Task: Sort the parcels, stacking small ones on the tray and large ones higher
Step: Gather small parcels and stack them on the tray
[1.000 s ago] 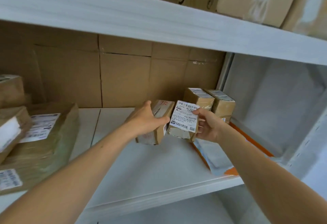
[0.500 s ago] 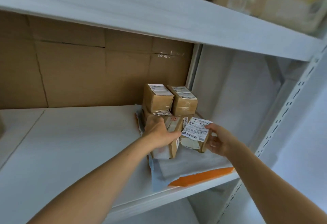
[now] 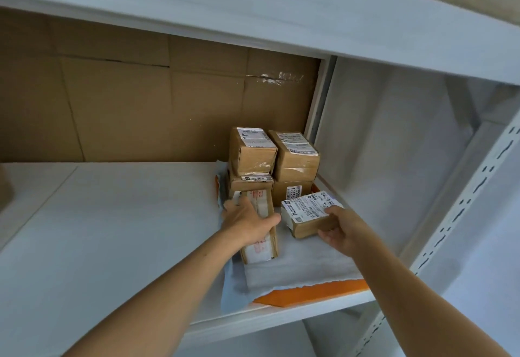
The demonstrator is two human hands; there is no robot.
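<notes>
On the orange tray (image 3: 315, 292), the left grip (image 3: 247, 224) is curling over a long parcel (image 3: 261, 248) and the right grip (image 3: 342, 230) is clasping a labelled small parcel (image 3: 306, 213), apparently lining both up before the stacked parcels (image 3: 275, 159) behind, so small ones sit together.

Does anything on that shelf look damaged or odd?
The white liner on the orange tray has a ragged, torn front edge and spills past the tray's left side. Clear tape on the cardboard backing is crumpled.

Brown parcels (image 3: 253, 154), orange tray (image 3: 315, 293), white shelf (image 3: 112, 230).
</notes>
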